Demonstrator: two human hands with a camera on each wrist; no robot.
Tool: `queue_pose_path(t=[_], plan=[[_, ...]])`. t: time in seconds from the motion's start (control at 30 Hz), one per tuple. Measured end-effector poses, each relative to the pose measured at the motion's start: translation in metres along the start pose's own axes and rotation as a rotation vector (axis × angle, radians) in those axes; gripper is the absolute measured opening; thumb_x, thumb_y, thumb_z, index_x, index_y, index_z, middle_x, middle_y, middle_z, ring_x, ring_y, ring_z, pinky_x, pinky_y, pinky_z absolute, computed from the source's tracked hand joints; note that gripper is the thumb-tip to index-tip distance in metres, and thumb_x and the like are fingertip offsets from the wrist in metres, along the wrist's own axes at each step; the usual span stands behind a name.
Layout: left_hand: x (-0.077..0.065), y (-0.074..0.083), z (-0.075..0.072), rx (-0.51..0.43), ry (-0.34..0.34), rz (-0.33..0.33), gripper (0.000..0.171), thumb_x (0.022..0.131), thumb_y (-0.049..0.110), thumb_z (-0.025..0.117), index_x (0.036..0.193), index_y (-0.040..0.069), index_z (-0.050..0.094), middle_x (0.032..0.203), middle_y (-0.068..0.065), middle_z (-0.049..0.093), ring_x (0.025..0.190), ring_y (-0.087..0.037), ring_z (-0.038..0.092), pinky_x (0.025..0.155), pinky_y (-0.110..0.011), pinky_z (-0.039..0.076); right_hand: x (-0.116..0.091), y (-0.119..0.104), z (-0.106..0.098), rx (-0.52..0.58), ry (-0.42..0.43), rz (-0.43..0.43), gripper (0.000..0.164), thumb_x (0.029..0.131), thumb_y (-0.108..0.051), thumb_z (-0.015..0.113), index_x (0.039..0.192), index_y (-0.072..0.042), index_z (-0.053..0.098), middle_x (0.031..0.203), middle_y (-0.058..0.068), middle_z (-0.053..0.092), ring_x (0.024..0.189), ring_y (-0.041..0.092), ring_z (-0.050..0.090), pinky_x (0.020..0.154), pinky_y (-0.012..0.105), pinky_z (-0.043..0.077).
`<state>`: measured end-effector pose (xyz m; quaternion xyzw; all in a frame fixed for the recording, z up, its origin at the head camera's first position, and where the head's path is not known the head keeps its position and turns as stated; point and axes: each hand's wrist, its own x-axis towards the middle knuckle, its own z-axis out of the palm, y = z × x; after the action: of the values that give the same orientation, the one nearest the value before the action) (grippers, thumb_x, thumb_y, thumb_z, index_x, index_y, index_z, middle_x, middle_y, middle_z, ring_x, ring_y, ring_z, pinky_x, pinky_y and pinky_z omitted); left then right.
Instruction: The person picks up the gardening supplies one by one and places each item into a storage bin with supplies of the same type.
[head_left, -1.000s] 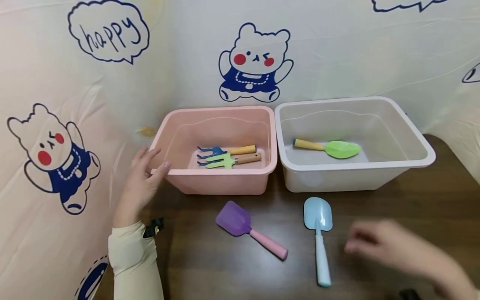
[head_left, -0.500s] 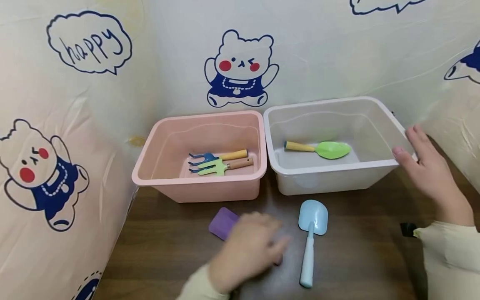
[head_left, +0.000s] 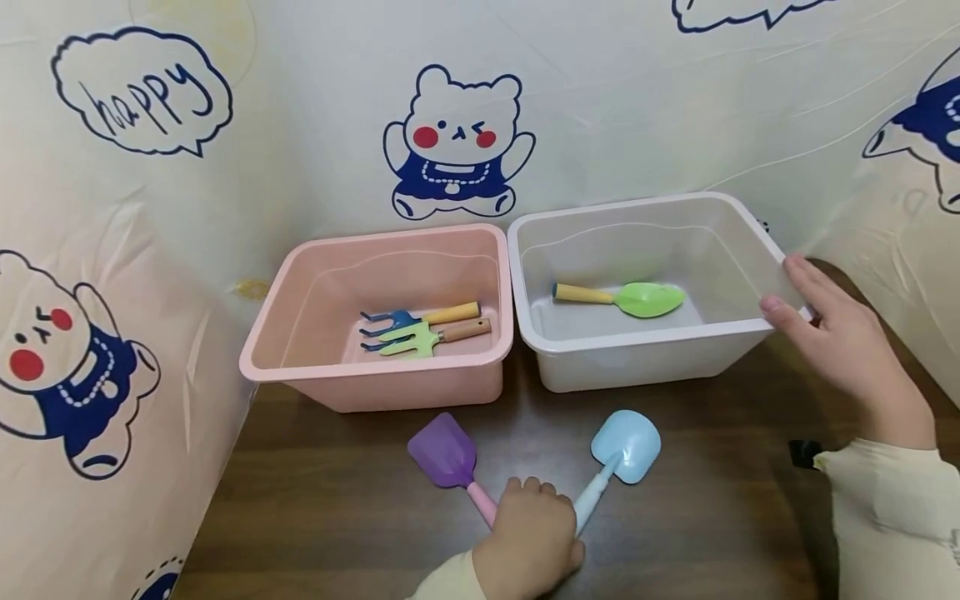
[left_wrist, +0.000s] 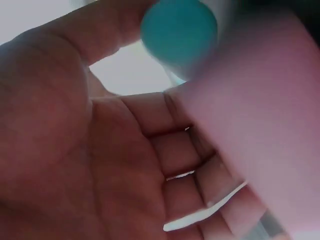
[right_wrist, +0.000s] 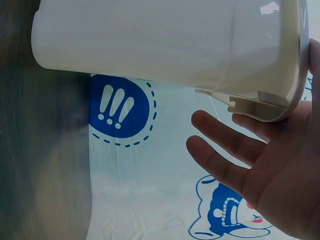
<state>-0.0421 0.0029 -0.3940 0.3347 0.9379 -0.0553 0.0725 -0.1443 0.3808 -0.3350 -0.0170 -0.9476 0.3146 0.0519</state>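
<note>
My left hand lies low over two crossing tool handles, its fingers curled about them. A shovel with a purple blade and pink handle runs under it from the left. From the right comes a light blue shovel. In the left wrist view the blurred pink handle lies across the fingers, and the teal handle end shows by the thumb. My right hand rests at the right front corner of the white bin, fingers straight and spread, its thumb on the rim.
Left of the white bin stands a pink bin with a blue hand fork and a green hand fork. Inside the white bin lies a green trowel. A printed cloth hangs behind the dark wooden table.
My left hand has left the pink bin's rim and come down onto both shovel handles, turning the shovels. My right hand has moved from the table to the white bin's corner.
</note>
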Motion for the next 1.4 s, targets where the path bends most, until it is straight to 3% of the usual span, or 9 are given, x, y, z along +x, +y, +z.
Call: queue_pose_path(t=[0.2, 0.43, 0.63, 0.73, 0.93, 1.03, 1.23, 1.4], plan=[[0.002, -0.023, -0.003, -0.064, 0.045, -0.013, 0.029, 0.084, 0.034, 0.075, 0.071, 0.013, 0.061, 0.064, 0.001, 0.054, 0.059, -0.016, 0.051, 0.053, -0.03, 0.037, -0.001, 0.001, 0.001, -0.005, 0.004, 0.005, 0.072, 0.105, -0.042, 0.05, 0.163, -0.018, 0.014, 0.168, 0.008, 0.007, 0.148, 0.05, 0.01, 0.109, 0.073, 0.009], [0.009, -0.052, -0.009, -0.352, -0.067, 0.032, 0.023, 0.1, 0.033, 0.064, 0.092, 0.011, 0.06, 0.075, 0.003, 0.049, 0.063, -0.011, 0.05, 0.053, -0.03, 0.044, -0.001, 0.005, 0.005, 0.019, -0.004, -0.016, 0.071, 0.106, -0.04, 0.049, 0.163, -0.017, 0.012, 0.168, 0.01, 0.006, 0.146, 0.052, 0.013, 0.107, 0.074, 0.013], [0.014, -0.08, -0.011, -0.518, -0.059, 0.085, 0.025, 0.103, 0.029, 0.06, 0.084, 0.017, 0.05, 0.067, 0.008, 0.042, 0.057, -0.009, 0.045, 0.052, -0.027, 0.041, -0.001, 0.013, 0.007, 0.053, -0.001, -0.108, 0.07, 0.108, -0.036, 0.044, 0.163, -0.013, 0.007, 0.168, 0.001, -0.005, 0.152, 0.034, -0.004, 0.115, 0.062, -0.002], [0.016, -0.091, -0.016, -0.596, -0.048, 0.09, 0.022, 0.104, 0.028, 0.058, 0.086, 0.018, 0.051, 0.069, 0.009, 0.044, 0.06, -0.009, 0.047, 0.056, -0.027, 0.042, 0.0, 0.014, 0.008, 0.049, 0.012, -0.141, 0.072, 0.108, -0.036, 0.046, 0.163, -0.011, 0.007, 0.168, 0.001, -0.005, 0.152, 0.031, -0.004, 0.117, 0.058, -0.002], [0.016, -0.11, -0.027, -0.7, 0.098, 0.109, 0.009, 0.104, 0.026, 0.058, 0.104, 0.019, 0.062, 0.08, 0.01, 0.052, 0.074, -0.009, 0.053, 0.067, -0.028, 0.046, 0.001, 0.015, 0.006, 0.043, 0.002, -0.122, 0.073, 0.106, -0.036, 0.049, 0.163, -0.016, 0.009, 0.168, 0.004, 0.001, 0.153, 0.034, 0.0, 0.117, 0.06, 0.0], [0.012, -0.116, -0.035, -0.791, 0.185, 0.106, 0.011, 0.103, 0.022, 0.06, 0.11, 0.017, 0.067, 0.084, 0.011, 0.056, 0.079, -0.009, 0.055, 0.072, -0.03, 0.048, 0.001, 0.015, 0.005, 0.045, 0.001, -0.112, 0.072, 0.106, -0.036, 0.05, 0.163, -0.017, 0.01, 0.168, 0.005, 0.003, 0.152, 0.036, 0.002, 0.117, 0.061, 0.0], [0.004, -0.122, -0.054, -0.978, 0.338, 0.074, 0.015, 0.102, 0.019, 0.062, 0.114, 0.016, 0.071, 0.083, 0.008, 0.057, 0.082, -0.012, 0.057, 0.073, -0.032, 0.048, 0.004, 0.014, 0.006, 0.058, 0.018, -0.116, 0.071, 0.105, -0.035, 0.051, 0.163, -0.014, 0.014, 0.168, 0.008, 0.008, 0.152, 0.039, 0.006, 0.117, 0.061, 0.003], [0.008, -0.128, -0.075, -1.019, 0.425, 0.071, 0.014, 0.102, 0.016, 0.061, 0.111, 0.012, 0.07, 0.083, 0.003, 0.058, 0.082, -0.014, 0.056, 0.072, -0.033, 0.045, 0.004, 0.014, 0.006, 0.071, 0.025, -0.107, 0.071, 0.105, -0.035, 0.051, 0.163, -0.014, 0.015, 0.168, 0.008, 0.009, 0.151, 0.039, 0.007, 0.117, 0.062, 0.004]])
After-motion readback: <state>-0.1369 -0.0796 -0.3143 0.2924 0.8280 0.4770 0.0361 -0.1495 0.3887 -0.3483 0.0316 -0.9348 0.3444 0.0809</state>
